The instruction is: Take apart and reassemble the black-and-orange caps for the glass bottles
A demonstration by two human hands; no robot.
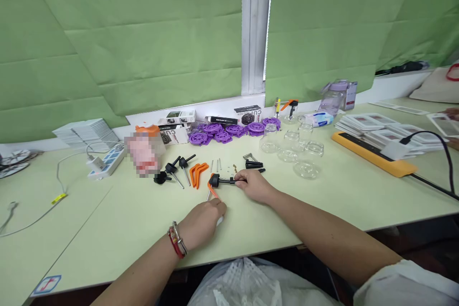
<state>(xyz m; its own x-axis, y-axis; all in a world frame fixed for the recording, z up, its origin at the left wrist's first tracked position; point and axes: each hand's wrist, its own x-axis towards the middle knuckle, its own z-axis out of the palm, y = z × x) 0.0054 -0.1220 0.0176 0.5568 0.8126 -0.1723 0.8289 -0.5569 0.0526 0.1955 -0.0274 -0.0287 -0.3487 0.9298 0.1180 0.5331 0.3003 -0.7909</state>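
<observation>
The right hand [254, 186] pinches a black stem [227, 181] between thumb and fingers, its end hidden in the grasp, so that the stem points away to the left and ends in a black cap [214, 180] lying beyond the knuckles of the left hand [205, 222]. From that cap an orange lever [214, 192] slants down to the left hand's fingertips, while a thin metal rod [208, 195] runs down just to the left of the lever, toward the same hand. The left hand is curled in, palm down, with something whitish [219, 221] showing beneath its fingers; whether it grips the lever or the rod I cannot tell. Ahead of the left hand and a little to its left lie loose orange levers [197, 178], then black caps with rods [172, 168] farther left. Just beyond the right hand sit black tapered pieces [254, 165] and springs [251, 157], clear glass jars [288, 154] stand ahead and to its right, and purple discs [234, 130] lie farther off, ahead of both hands
</observation>
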